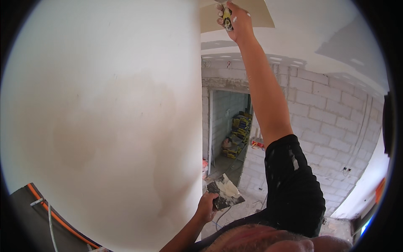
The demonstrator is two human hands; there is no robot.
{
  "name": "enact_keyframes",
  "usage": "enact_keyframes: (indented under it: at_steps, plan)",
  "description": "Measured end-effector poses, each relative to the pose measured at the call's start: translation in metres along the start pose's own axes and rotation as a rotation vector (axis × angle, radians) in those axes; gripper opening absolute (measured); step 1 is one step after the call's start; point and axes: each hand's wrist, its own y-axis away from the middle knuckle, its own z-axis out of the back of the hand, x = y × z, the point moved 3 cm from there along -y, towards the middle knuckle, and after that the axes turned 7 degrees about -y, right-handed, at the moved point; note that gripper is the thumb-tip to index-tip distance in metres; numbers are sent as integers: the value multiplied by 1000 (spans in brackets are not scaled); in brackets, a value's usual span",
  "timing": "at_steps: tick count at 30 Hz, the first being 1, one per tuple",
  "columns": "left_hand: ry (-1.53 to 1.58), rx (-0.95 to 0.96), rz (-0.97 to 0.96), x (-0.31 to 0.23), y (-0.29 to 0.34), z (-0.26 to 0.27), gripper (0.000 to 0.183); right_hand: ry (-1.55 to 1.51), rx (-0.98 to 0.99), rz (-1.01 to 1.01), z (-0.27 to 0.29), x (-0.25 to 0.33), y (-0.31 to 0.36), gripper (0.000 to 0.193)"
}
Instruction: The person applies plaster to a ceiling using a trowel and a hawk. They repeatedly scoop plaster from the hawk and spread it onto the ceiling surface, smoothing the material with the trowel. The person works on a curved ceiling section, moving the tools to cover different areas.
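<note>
Right hand [233,19] clenched on a yellow-handled filling knife [227,17] pressed overhead against the white plastered ceiling [319,25], seemingly to spread; left hand [205,206] grips a plaster-smeared flat trowel [224,192] low, level to carry the plaster.

A: Item one, tool in right hand [234,19]?
B: Handle showing; blade running off the top edge, kind not telling.
A: Item two, trowel [224,192] in left hand [206,206]?
B: Handle hiding inside the fist.
A: Item three, stacked sacks [240,128] through the doorway [226,130]?
B: Showing too small; contents not telling.
</note>
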Motion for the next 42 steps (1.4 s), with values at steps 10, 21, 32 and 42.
enact_keyframes:
  at_steps: [10, 21, 32, 42]
  plan:
    - [-40, -77, -20, -12, 14, -21, 18, -246, 65, -94, 5, -16, -59, 19]
    - [-46, -44, -2, -22, 23, -27, 13, -420, -24, -150, -17, -15, -79, 7]
    - [14, 61, 26, -13, 11, -16, 23, -467, 81, -21, -22, -5, -88, 9]
    - [-58, 6, 58, -18, 16, -18, 22, -311, 116, -28, -37, 22, -12, 14]
